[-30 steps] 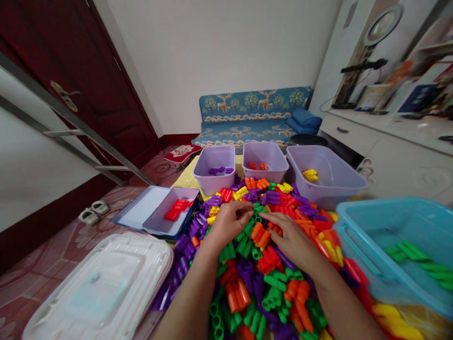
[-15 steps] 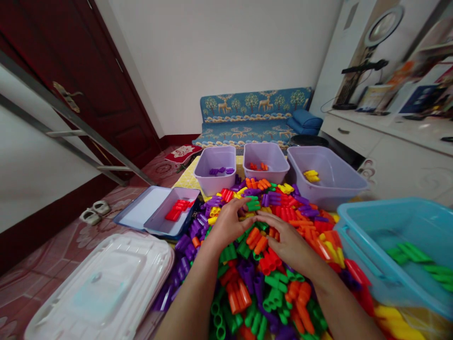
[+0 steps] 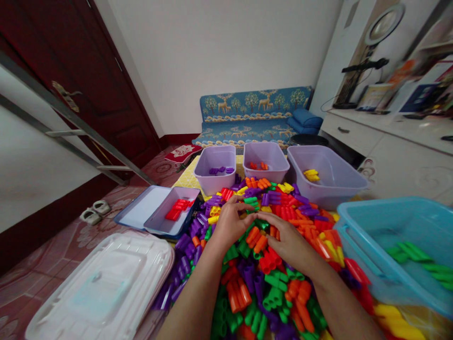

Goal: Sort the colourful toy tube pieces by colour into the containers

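A heap of ribbed plastic tube blocks [image 3: 272,288] in green, orange, red, purple and yellow spreads before me. My left hand [image 3: 233,219] reaches into its middle, thumb and forefinger apart. Its fingertips lie against a green block [image 3: 251,202], with no clear grip on it. My right hand [image 3: 288,238] rests low over the heap from the other side, fingers stretched toward the left thumb. Orange blocks [image 3: 257,239] lie just below the gap between the hands. Beneath the right fingers, some of the blocks are hidden.
Three lilac bins, holding purple [image 3: 215,184], orange [image 3: 266,175] and yellow [image 3: 327,191] blocks, line the back. At right stands a blue tub [image 3: 385,210] with green blocks. On the left are a hinged case [image 3: 152,224] with red blocks and a white lid [image 3: 106,283].
My left fingers have shifted slightly over the green block, which sits a little further left. A yellow block shows beside it now. My right hand has barely moved.
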Demonstrator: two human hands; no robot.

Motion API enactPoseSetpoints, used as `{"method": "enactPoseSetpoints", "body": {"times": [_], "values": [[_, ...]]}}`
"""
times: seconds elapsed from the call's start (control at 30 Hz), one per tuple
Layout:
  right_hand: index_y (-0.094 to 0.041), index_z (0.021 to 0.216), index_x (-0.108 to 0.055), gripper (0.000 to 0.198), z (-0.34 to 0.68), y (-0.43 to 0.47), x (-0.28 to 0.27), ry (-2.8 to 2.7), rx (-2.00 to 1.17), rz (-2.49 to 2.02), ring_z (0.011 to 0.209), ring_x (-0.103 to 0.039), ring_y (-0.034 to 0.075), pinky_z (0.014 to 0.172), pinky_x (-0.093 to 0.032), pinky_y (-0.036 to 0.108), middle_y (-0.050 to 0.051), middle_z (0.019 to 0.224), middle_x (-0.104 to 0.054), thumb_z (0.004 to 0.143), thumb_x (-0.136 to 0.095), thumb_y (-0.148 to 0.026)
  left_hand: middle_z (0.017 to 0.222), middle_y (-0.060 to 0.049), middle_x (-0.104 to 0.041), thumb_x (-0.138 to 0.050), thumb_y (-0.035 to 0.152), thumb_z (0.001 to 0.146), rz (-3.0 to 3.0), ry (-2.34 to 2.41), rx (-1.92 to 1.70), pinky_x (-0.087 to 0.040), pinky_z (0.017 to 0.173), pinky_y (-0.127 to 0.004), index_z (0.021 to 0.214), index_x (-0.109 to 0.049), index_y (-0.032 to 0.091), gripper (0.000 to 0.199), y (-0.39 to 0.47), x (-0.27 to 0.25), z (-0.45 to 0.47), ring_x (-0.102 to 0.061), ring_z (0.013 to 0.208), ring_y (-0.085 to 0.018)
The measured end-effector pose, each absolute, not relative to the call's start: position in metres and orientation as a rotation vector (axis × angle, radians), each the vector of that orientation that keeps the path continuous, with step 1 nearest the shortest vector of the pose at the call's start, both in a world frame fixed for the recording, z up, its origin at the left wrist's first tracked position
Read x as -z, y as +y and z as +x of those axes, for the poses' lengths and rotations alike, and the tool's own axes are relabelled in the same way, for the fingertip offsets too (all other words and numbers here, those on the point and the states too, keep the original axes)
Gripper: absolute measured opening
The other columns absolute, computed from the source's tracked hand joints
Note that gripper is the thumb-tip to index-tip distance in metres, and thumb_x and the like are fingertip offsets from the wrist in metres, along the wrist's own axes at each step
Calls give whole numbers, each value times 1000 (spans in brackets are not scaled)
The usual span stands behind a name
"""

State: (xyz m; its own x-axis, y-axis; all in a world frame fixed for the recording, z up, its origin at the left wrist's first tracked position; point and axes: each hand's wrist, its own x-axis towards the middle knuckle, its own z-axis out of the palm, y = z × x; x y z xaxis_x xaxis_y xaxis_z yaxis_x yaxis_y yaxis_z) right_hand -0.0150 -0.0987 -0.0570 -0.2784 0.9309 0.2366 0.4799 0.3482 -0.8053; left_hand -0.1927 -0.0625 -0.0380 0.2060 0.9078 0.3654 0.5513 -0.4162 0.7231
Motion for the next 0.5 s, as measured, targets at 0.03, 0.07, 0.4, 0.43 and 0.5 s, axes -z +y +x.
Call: {"method": "enactPoseSetpoints", "body": {"times": [0.03, 0.07, 0.4, 0.43, 0.5], "values": [[-22, 122, -64, 57, -15, -98, 57, -1893, -810, -1228, 129, -51, 21, 114, -33, 45, 7, 135, -58, 71, -47, -5, 103, -8, -65, -70, 19, 76, 2018, 1366, -1133, -50, 76, -30, 84, -77, 19, 10, -61, 38, -193, -63, 92, -20], [-21, 121, -65, 56, -15, -98, 57, -1885, -816, -1229, 128, -51, 22, 114, -34, 44, 7, 135, -59, 71, -47, -5, 95, -7, -66, -69, 16, 76, 1978, 1374, -1175, -49, 73, -29, 80, -76, 18, 9, -60, 38, -193, -63, 87, -19], [-23, 126, -56, 47, -19, -106, 40, -1523, -880, -1165, 98, -67, 22, 87, -54, 38, 7, 113, -69, 83, -64, -40, 69, -1, -62, -74, 34, 75, 1610, 802, -1078, -42, 61, -22, 77, -69, 13, 22, -65, 30, -198, -55, 63, -11], [-23, 124, -57, 45, -20, -107, 38, -1508, -917, -1144, 94, -68, 21, 83, -55, 36, 6, 109, -70, 83, -65, -40, 70, -2, -63, -75, 35, 76, 1631, 774, -1041, -42, 61, -22, 77, -69, 13, 23, -66, 29, -198, -55, 64, -11], [-21, 113, -62, 36, -20, -108, 36, -1481, -954, -1141, 85, -69, 20, 76, -56, 33, 6, 100, -71, 81, -67, -38, 72, -3, -65, -75, 38, 76, 1665, 747, -992, -43, 62, -22, 77, -69, 13, 26, -69, 27, -197, -57, 66, -12]]}}
